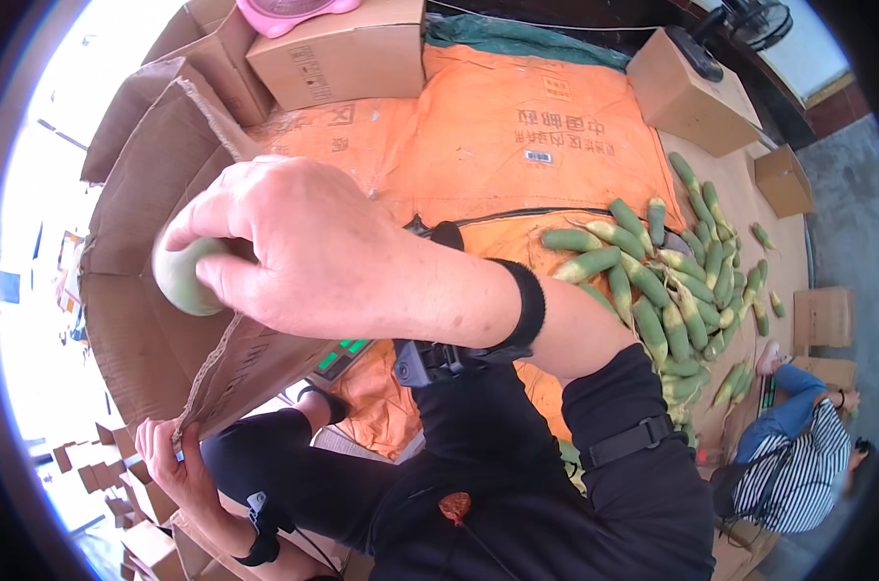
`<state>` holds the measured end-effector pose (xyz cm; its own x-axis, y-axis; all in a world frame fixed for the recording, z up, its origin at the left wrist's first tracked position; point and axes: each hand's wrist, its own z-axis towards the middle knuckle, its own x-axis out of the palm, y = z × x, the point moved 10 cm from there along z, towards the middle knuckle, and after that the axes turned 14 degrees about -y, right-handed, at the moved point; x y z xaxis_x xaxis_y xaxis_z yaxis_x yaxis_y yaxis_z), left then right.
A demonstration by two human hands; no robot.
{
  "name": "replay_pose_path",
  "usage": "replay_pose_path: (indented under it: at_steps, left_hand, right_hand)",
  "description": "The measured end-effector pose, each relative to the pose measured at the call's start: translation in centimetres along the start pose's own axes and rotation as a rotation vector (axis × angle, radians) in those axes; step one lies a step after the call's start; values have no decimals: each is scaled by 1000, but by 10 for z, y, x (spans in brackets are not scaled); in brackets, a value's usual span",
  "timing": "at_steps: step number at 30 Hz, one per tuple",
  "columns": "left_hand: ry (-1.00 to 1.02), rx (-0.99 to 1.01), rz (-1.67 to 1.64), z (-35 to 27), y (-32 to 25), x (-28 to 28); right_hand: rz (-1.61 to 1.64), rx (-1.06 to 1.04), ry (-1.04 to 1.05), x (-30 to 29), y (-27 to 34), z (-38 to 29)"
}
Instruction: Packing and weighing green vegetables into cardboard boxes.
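My right hand (294,247), its wrist in a black band, reaches across to the left and grips a pale green radish (192,279) over an open cardboard box (127,312). Lower down, my left hand (170,461) pinches the cut edge of a flap of that box between thumb and fingers. A large heap of green radishes (650,279) with pale tips lies to the right, partly on an orange woven sheet (454,145). Part of a scale with a green-lit display (341,354) shows behind the box flap. The inside of the box is mostly hidden.
Beyond the sheet stand a closed carton (345,62) bearing a pink plastic item (294,14), and a carton (686,94) with a black fan (748,25). A co-worker in a striped top (795,472) sits at the lower right. Small cartons (152,545) are at the lower left.
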<state>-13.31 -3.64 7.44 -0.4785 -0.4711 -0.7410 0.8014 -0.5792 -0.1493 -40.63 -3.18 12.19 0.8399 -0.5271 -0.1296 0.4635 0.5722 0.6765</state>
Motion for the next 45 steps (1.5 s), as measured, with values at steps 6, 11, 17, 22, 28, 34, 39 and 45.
replay_pose_path:
  at_steps: [6,11,17,22,28,34,39,45]
  left_hand:
    - [65,-24,40,-6,7,0]
    - [82,-11,75,-6,10,-1]
    - [88,-37,40,-13,25,0]
    - [85,-72,79,-9,20,-1]
    - [87,-167,67,-6,23,0]
    - [132,-205,89,-6,24,3]
    - [104,-192,95,-1,19,5]
    - [81,-180,50,-1,24,6]
  right_hand:
    - [267,365,-172,-60,-69,-37]
    - [-278,641,-211,-149,-218,-153]
    - [-1030,835,-42,-274,-333,-328]
    - [-1217,1080,41,-331,-370,-392]
    - [-631,1719,-631,-352,-420,-466]
    - [-719,1736,-864,-332,-421,-461]
    - [-833,1644,-989,-351,-442,-480]
    - [-538,1642,-1041,-321,-405,-465]
